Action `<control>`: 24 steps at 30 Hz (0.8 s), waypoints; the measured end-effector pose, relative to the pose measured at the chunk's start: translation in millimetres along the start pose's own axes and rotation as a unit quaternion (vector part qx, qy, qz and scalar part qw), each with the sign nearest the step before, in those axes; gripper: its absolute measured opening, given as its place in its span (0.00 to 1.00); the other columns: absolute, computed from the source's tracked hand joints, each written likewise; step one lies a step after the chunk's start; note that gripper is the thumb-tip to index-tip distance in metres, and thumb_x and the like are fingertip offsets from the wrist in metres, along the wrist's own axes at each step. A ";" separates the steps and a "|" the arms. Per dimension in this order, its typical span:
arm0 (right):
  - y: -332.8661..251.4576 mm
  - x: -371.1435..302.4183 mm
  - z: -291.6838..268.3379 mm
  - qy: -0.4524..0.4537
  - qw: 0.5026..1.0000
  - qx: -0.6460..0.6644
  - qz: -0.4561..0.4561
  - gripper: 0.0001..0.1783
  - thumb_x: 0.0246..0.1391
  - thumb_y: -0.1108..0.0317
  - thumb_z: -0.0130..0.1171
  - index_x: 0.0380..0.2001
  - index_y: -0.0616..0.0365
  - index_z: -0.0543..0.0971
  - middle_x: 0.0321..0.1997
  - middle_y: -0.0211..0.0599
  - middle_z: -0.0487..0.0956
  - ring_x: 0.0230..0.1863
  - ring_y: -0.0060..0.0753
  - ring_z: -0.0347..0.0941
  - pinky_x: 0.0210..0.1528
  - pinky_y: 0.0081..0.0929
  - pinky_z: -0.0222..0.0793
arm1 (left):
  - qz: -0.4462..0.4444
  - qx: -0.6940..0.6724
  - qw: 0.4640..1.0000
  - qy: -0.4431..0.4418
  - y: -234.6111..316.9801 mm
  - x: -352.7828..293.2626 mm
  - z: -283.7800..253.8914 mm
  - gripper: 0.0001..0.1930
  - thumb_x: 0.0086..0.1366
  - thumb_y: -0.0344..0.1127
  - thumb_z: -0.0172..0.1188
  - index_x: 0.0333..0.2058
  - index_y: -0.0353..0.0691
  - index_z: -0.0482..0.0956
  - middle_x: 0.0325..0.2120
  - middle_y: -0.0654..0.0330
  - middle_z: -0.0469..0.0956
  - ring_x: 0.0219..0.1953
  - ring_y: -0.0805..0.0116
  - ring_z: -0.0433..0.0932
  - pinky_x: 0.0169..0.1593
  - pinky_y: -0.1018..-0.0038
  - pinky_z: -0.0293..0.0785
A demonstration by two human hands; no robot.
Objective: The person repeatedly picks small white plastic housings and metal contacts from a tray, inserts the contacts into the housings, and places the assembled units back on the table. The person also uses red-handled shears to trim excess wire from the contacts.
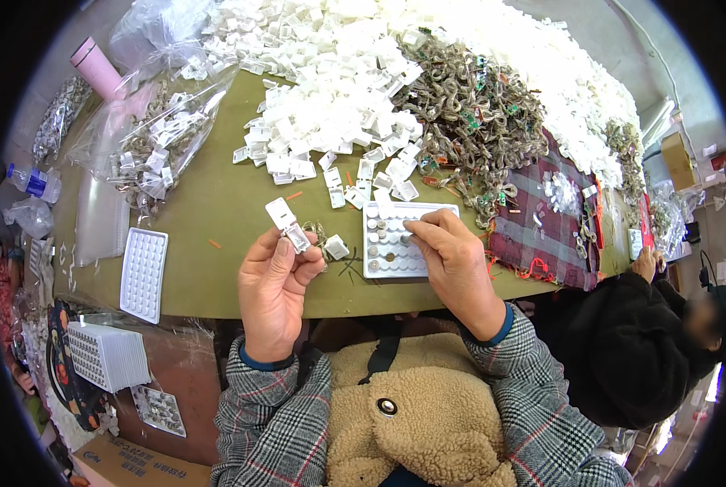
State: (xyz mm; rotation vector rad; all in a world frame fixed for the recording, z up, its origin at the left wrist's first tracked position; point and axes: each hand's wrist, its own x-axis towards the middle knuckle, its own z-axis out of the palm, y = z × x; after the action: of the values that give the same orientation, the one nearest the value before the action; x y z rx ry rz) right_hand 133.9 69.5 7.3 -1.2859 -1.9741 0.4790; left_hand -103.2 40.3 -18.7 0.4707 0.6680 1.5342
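Note:
Upright between the fingers and thumb of my left hand point(275, 284) is a small white plastic case point(290, 225), its lid folded up. Beside those fingers lie a coiled cable point(321, 233) and another white case point(336, 247); whether the cable joins the two cases I cannot tell. My right hand point(458, 264) reaches over a white tray point(419, 269) with rows of round hollows. Its thumb and index finger are pinched on a small round piece like a button cell point(404, 239), partly hidden. Several similar discs point(373, 251) sit in the tray's left hollows.
White cases point(330, 89) are heaped at the back, beside a pile of coiled cables point(476, 114). An empty white tray point(144, 274) lies left, near stacked trays point(111, 357). A plaid cloth point(541, 235) lies right. A person in black point(622, 349) sits at the right.

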 end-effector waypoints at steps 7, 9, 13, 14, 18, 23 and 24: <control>-1.0 -2.6 5.6 -0.065 0.995 -0.077 -0.026 0.10 0.50 0.83 0.60 0.38 0.65 0.80 0.37 0.46 0.76 0.35 0.49 0.77 0.38 0.35 0.74 | -0.031 -0.026 0.999 -0.028 0.4 0.2 -1.4 0.13 0.72 0.30 0.53 0.51 0.29 0.73 0.43 0.46 0.80 0.39 0.65 0.84 0.45 0.72 0.85; -6.8 0.9 1.6 -0.075 0.993 -0.083 -0.027 0.09 0.50 0.83 0.61 0.36 0.65 0.80 0.36 0.45 0.76 0.34 0.48 0.77 0.37 0.34 0.74 | -0.041 -0.034 0.998 -0.032 0.4 -0.1 -2.1 0.13 0.72 0.30 0.53 0.51 0.29 0.74 0.42 0.46 0.81 0.39 0.64 0.84 0.44 0.71 0.85; -35.6 5.6 0.9 -0.046 0.998 0.034 -0.028 0.08 0.48 0.83 0.63 0.34 0.65 0.81 0.35 0.41 0.78 0.33 0.38 0.78 0.35 0.28 0.74 | -0.063 -0.035 0.996 -0.050 -2.1 -2.2 -1.5 0.13 0.72 0.30 0.54 0.51 0.29 0.74 0.40 0.49 0.82 0.38 0.65 0.84 0.43 0.71 0.85; -44.1 6.8 4.4 -0.034 0.997 0.056 -0.037 0.09 0.48 0.83 0.64 0.34 0.64 0.81 0.34 0.40 0.78 0.32 0.35 0.78 0.34 0.27 0.74 | -0.061 -0.022 0.997 -0.048 -3.2 -3.7 -0.6 0.13 0.72 0.30 0.54 0.51 0.29 0.74 0.40 0.50 0.82 0.37 0.66 0.84 0.43 0.71 0.85; -63.5 18.6 27.0 -0.001 0.987 0.107 -0.117 0.11 0.48 0.83 0.62 0.37 0.65 0.80 0.37 0.42 0.75 0.32 0.39 0.77 0.32 0.28 0.75 | -0.078 -0.022 0.995 -0.066 -6.8 -8.3 2.6 0.13 0.72 0.30 0.54 0.51 0.30 0.75 0.39 0.54 0.82 0.36 0.69 0.83 0.42 0.71 0.85; -66.8 23.8 41.7 -0.013 0.983 0.090 -0.157 0.16 0.45 0.86 0.61 0.40 0.67 0.79 0.37 0.43 0.74 0.32 0.36 0.77 0.32 0.26 0.75 | -0.078 -0.001 0.996 -0.054 -7.6 -8.0 -0.2 0.13 0.73 0.30 0.52 0.51 0.30 0.75 0.38 0.56 0.82 0.34 0.70 0.83 0.41 0.72 0.85; -67.1 23.3 40.8 -0.018 0.981 0.092 -0.171 0.16 0.45 0.86 0.60 0.41 0.66 0.79 0.38 0.43 0.74 0.31 0.35 0.77 0.33 0.26 0.76 | -0.085 -0.016 0.995 -0.051 -7.0 -7.5 -1.3 0.13 0.72 0.30 0.53 0.51 0.30 0.75 0.37 0.56 0.82 0.34 0.70 0.83 0.41 0.72 0.85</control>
State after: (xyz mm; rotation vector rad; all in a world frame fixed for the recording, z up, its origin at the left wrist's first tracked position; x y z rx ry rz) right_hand 55.8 64.5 31.7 -0.8084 -2.0726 0.5019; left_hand -98.2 32.7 -23.6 0.4527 0.5873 1.3492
